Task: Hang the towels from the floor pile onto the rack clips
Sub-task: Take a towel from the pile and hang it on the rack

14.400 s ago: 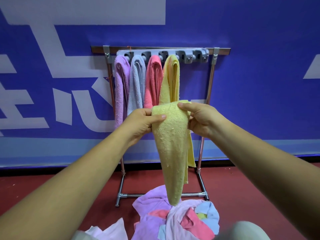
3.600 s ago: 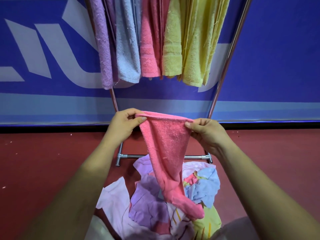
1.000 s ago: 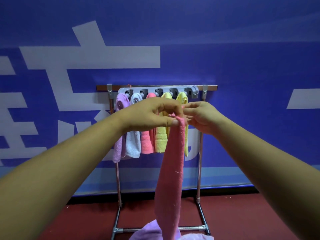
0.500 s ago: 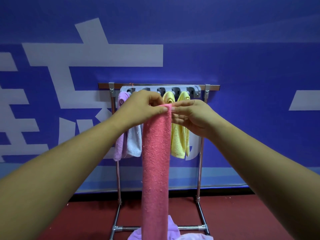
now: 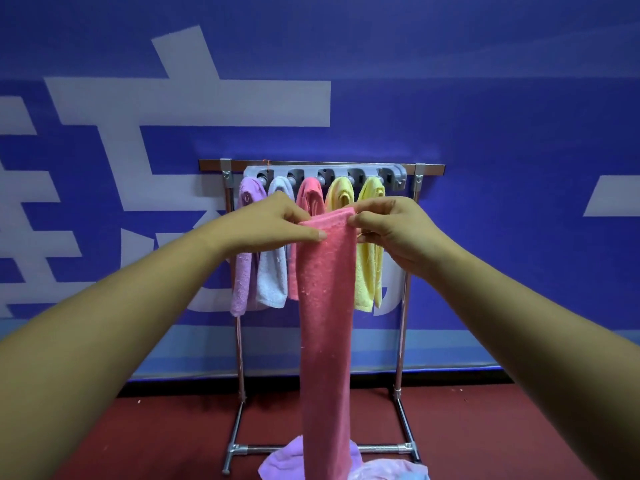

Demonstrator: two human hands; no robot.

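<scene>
A long pink towel [image 5: 325, 323] hangs straight down in front of me. My left hand [image 5: 273, 223] pinches its top left corner and my right hand [image 5: 391, 226] pinches its top right corner. Behind them stands the metal rack [image 5: 403, 306] with a grey clip bar [image 5: 393, 173]. On the clips hang a purple towel [image 5: 244, 271], a pale blue towel [image 5: 275, 275], a pink towel [image 5: 310, 194] and two yellow towels [image 5: 369, 271]. The rightmost clip on the bar holds nothing. The held towel's lower end reaches the floor pile [image 5: 277, 462].
A blue wall banner [image 5: 502, 168] with white shapes runs right behind the rack. The floor [image 5: 138, 438] is dark red. The rack's base bar [image 5: 381, 447] lies across the floor just behind the pile.
Since half a second ago my hands have drawn a little apart, spreading the pink towel's top edge. Earlier, I lifted this towel from the pile, and a second yellow towel went onto the rack.
</scene>
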